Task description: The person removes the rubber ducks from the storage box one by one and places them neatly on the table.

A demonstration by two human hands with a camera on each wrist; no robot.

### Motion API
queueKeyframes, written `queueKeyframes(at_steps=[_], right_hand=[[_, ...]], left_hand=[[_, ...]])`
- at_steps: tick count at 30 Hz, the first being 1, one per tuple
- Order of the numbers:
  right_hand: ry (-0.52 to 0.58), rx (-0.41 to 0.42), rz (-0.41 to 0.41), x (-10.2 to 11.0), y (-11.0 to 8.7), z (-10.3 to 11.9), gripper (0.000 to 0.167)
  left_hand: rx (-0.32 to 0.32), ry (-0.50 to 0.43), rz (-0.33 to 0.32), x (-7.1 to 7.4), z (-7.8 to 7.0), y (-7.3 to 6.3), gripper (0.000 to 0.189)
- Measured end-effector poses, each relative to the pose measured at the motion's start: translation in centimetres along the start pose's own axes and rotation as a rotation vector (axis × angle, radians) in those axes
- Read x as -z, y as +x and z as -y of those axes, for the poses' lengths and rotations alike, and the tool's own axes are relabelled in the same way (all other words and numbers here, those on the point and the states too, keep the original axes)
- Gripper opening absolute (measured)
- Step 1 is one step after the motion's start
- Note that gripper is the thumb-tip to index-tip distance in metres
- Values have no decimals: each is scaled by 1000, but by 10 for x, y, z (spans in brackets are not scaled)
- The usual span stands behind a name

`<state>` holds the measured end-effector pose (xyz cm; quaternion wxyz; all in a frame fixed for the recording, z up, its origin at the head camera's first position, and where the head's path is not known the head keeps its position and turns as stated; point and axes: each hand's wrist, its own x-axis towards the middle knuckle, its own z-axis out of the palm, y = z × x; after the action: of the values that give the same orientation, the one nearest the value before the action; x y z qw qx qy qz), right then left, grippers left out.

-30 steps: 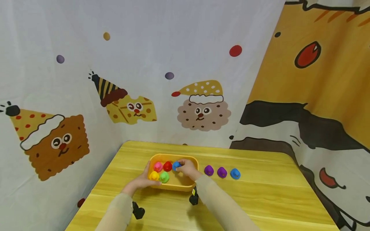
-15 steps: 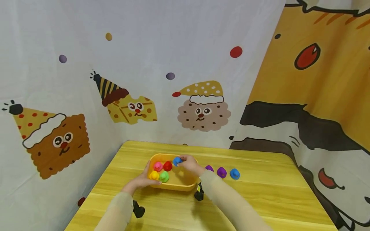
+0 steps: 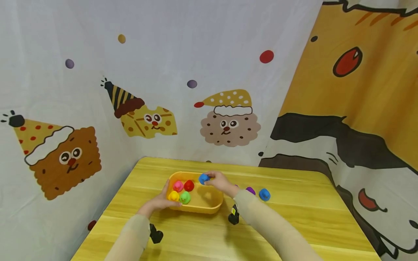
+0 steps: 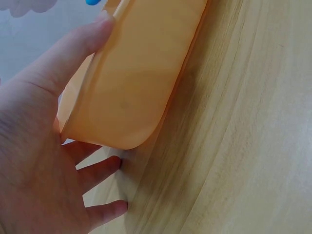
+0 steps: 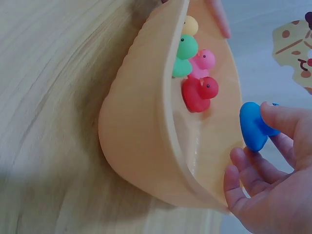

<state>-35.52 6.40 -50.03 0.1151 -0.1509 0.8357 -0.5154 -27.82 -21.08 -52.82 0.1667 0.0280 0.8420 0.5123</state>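
Note:
My right hand (image 3: 219, 181) pinches a blue rubber duck (image 3: 204, 178) above the right part of a yellow-orange plastic tub (image 3: 204, 210). In the right wrist view, thumb and fingers hold the blue duck (image 5: 253, 126) over the tub's rim. My left hand (image 3: 159, 201) grips the tub's left end, its thumb (image 4: 92, 34) on the front rim and its fingers around the corner. Inside the tub's left half sit a pink duck (image 3: 177, 186), a red duck (image 3: 189, 185), a yellow duck (image 3: 173, 196) and a green duck (image 3: 185, 197).
On the wooden table (image 3: 294, 221), right of the tub, stand another blue duck (image 3: 265, 194) and a purple duck (image 3: 250, 190). The right forearm partly covers these purple ducks. A cartoon-printed cloth (image 3: 196, 43) hangs behind the table.
My right hand has lifted the blue duck from the tub's floor, up and to the right. Its forearm now covers more of the purple ducks. The left hand stays put on the tub.

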Motion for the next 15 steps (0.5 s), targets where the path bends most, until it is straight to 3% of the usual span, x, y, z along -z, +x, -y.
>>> queueKeyframes(at_steps=[6,15], right_hand=[[-39,29,-25,15,-4,-1,40],[-34,63,-16,35,-14,-1,39]], left_hand=[[-13,18,10,0,3,4,138],[2,20,-11,0,22,17,141]])
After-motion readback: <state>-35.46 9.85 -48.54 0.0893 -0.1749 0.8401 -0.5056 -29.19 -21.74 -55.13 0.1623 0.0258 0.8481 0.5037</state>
